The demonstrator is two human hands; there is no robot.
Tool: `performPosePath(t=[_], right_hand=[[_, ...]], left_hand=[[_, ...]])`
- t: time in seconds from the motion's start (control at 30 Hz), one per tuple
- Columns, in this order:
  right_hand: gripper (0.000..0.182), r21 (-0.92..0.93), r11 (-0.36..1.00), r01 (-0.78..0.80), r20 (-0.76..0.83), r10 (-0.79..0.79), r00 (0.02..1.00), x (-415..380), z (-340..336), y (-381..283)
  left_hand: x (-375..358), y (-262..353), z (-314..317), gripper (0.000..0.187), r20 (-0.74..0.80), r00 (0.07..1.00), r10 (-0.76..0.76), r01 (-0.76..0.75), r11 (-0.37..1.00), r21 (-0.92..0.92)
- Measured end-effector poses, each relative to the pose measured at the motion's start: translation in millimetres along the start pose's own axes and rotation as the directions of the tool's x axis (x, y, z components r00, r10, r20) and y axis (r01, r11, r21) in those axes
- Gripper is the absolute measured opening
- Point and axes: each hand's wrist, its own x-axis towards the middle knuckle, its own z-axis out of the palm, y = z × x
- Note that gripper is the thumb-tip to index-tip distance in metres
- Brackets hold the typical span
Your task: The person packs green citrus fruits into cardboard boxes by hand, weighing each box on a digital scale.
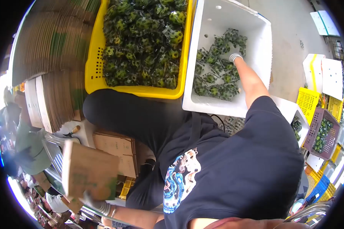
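Note:
My right hand (230, 52), in a pale glove with a striped cuff, reaches down into a white foam box (256, 45). It is among small clear packets (214, 90) of something green; its fingers are too indistinct to make out. At the lower left, my left hand (96, 205), also gloved, grips the lower edge of a brown cardboard box (91, 170) and holds it up beside my leg. The cardboard is slightly blurred. Left of the foam box, a yellow crate (135, 91) is filled with similar shiny packets (141, 45) of green contents.
Stacked flattened cardboard (51, 42) stands at the far left. More cardboard (114, 147) lies near my legs, by a metal chair (55, 150). To the right are a brown crate (318, 126) with green goods, yellow crates (308, 100) and white foam lids (331, 78). A person (30, 149) is at left.

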Motion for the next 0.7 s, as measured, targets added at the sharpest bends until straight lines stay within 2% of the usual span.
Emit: performPosePath(t=[0.03,0.1,0.17,0.23,0.27,0.33,0.4,0.47,0.53,0.57,0.67,0.7], right_hand=[[0.125,-0.005,1.000,-0.024,-0.044,0.024,0.999,18,9,-4],[0.125,0.001,0.999,-0.036,0.026,0.036,0.999,33,27,-16],[0.124,-0.038,0.997,-0.072,0.043,0.074,0.996,8,33,-47],[0.122,-0.051,0.999,-0.002,0.084,0.007,0.996,-14,44,-52],[0.121,-0.058,0.998,0.031,0.101,-0.025,0.995,-27,47,-55],[0.114,-0.123,0.992,-0.006,0.167,0.027,0.986,-60,40,-71],[0.111,-0.157,0.988,0.014,0.169,0.013,0.986,-68,41,-78],[0.109,-0.203,0.979,0.022,0.190,0.018,0.982,-52,57,-80],[0.107,-0.305,0.952,0.034,0.211,0.032,0.977,-56,61,-90],[0.106,-0.347,0.932,0.103,0.206,-0.031,0.978,-73,53,-92],[0.104,-0.285,0.946,0.155,0.251,-0.082,0.965,-69,59,-81],[0.103,-0.254,0.958,0.136,0.244,-0.073,0.967,-70,55,-84]], left_hand=[[8,16,0,0.072,-0.071,0.997,-0.008,-0.001,0.993,-0.119],[23,42,21,0.068,-0.130,0.989,0.074,-0.108,0.954,-0.280],[37,62,69,0.064,-0.074,0.982,0.172,-0.187,0.883,-0.430],[47,74,146,0.061,0.053,0.965,0.258,-0.175,0.777,-0.605],[50,77,187,0.059,0.128,0.950,0.286,-0.126,0.721,-0.682],[45,77,280,0.056,0.272,0.910,0.315,0.021,0.618,-0.786],[28,63,372,0.053,0.373,0.882,0.287,0.160,0.563,-0.811],[-7,35,445,0.050,0.402,0.907,0.128,0.251,0.603,-0.757],[-47,16,486,0.047,0.443,0.893,-0.079,0.390,0.629,-0.673],[-81,36,485,0.052,0.582,0.805,-0.118,0.559,0.478,-0.677],[-87,-5,487,0.066,0.715,0.668,-0.208,0.739,0.298,-0.604],[-84,-9,487,0.067,0.739,0.654,-0.162,0.746,0.299,-0.595]])
